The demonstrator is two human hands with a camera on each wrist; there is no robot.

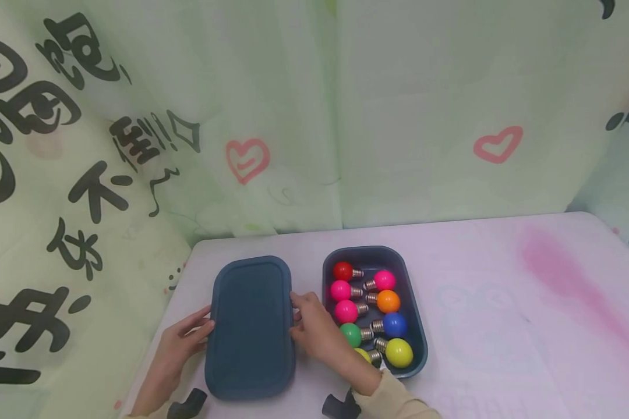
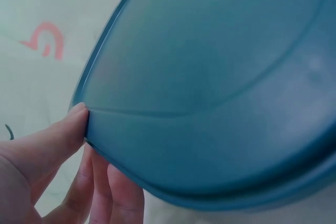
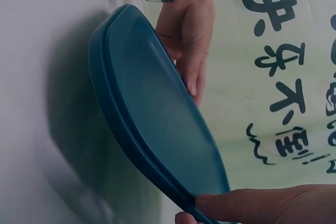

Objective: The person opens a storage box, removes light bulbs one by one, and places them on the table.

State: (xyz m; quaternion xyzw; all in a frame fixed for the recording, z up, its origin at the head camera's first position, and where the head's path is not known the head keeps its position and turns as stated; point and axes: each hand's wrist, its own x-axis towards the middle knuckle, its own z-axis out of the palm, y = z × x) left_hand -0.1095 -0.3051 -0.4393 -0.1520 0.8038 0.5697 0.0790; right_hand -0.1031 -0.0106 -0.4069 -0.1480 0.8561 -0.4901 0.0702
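A dark blue rectangular lid [image 1: 251, 331] with rounded corners is held level with the left part of the table. My left hand [image 1: 182, 338] pinches its left edge; in the left wrist view the thumb [image 2: 58, 135] lies on the rim and the other fingers come from beneath. At the opposite edge my right hand [image 1: 317, 329] grips the lid between thumb and fingers. In the right wrist view the lid [image 3: 157, 114] stands off the table, with a shadow under it. To its right is a matching blue box [image 1: 422, 343], uncovered, with several coloured bulbs inside.
Two columns of bulbs fill the box, among them a red bulb [image 1: 343, 270], an orange bulb [image 1: 388, 301] and a blue bulb [image 1: 395, 325]. My right forearm crosses its lower left corner, partly hiding a yellow bulb. Behind the white table [image 1: 503, 326] hangs a printed curtain [image 1: 398, 116].
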